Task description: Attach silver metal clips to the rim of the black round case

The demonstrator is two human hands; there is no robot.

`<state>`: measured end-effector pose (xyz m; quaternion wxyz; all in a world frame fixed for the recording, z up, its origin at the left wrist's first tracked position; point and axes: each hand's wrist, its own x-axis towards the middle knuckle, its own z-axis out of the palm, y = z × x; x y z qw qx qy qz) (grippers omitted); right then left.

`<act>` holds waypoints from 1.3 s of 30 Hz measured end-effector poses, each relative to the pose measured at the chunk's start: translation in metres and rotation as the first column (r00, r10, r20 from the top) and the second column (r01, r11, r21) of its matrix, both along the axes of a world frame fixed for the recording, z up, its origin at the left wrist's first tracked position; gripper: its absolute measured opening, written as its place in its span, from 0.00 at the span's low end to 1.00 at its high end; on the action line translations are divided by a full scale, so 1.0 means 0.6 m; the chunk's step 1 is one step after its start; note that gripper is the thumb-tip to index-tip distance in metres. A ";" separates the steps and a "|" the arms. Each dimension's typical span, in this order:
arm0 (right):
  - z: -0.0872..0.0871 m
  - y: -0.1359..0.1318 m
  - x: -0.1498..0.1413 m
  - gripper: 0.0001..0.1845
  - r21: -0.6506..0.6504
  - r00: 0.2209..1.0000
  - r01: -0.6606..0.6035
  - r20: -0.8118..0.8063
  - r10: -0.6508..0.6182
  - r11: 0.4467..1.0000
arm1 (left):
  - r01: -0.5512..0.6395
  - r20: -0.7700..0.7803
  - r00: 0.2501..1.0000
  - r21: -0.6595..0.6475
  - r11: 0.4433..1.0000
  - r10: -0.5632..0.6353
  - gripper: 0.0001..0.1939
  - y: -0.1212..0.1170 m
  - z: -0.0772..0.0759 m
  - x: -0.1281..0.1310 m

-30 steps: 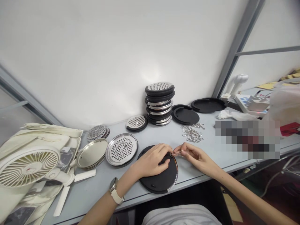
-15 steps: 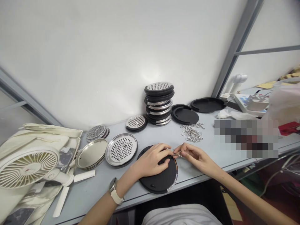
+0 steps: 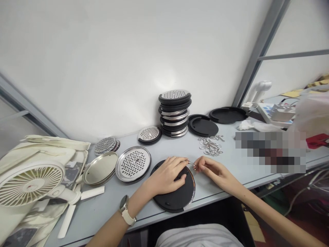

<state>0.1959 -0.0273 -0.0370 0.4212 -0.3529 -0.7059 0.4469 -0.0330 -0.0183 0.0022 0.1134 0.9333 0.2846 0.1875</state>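
Observation:
A round black disc with a shiny metal rim (image 3: 177, 195) lies at the table's front edge. My left hand (image 3: 167, 175) rests on top of it, fingers curled, thumb and forefinger pinched at its far right edge. My right hand (image 3: 213, 171) is just to the right, its fingertips pinching a small metal wire clip (image 3: 194, 165) that meets my left fingertips. A loose pile of the same metal clips (image 3: 210, 145) lies behind my hands.
A tall stack of black and metal discs (image 3: 175, 113) stands at the wall, with black rings (image 3: 203, 126) to its right. Perforated metal plates (image 3: 133, 164) and plain plates (image 3: 100, 168) lie left. A white fan (image 3: 31, 181) sits on cream bags far left.
My right hand has shifted slightly up and left with the clip, and the fingertips of both hands have closed together at the disc's edge. The disc has stayed put.

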 end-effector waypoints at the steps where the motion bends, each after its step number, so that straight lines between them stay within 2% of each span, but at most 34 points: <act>1: -0.002 0.000 -0.001 0.12 -0.003 1.000 -0.001 0.007 0.001 1.000 | 0.008 0.003 1.000 -0.003 1.000 -0.008 0.22 0.000 0.001 0.000; 8: 0.003 -0.005 -0.006 0.12 -0.031 0.993 -0.012 0.120 0.015 0.999 | 0.027 0.017 0.999 -0.010 1.000 -0.027 0.19 -0.002 0.005 0.003; 12: 0.010 -0.009 -0.008 0.13 -0.010 0.987 -0.002 0.159 0.003 1.000 | 0.033 0.018 0.999 -0.002 0.999 -0.033 0.18 -0.002 0.004 0.003; 19: 0.005 -0.005 -0.010 0.14 0.074 0.957 -0.019 0.289 -0.004 0.997 | 0.047 0.012 0.999 0.017 0.999 -0.047 0.17 -0.001 0.003 0.003; 27: 0.010 -0.008 -0.013 0.11 0.048 0.977 0.016 0.213 -0.025 0.999 | 0.061 -0.006 0.998 0.030 0.998 -0.061 0.19 -0.002 0.005 0.003; 33: 0.010 -0.005 -0.011 0.15 0.060 0.961 -0.007 0.276 -0.010 0.998 | 0.072 0.002 0.997 0.032 0.997 -0.072 0.19 -0.002 0.006 0.004; 39: 0.005 -0.008 -0.008 0.13 0.087 0.955 -0.017 0.298 -0.010 0.996 | 0.064 0.012 0.998 0.047 0.997 -0.065 0.20 -0.001 0.003 0.002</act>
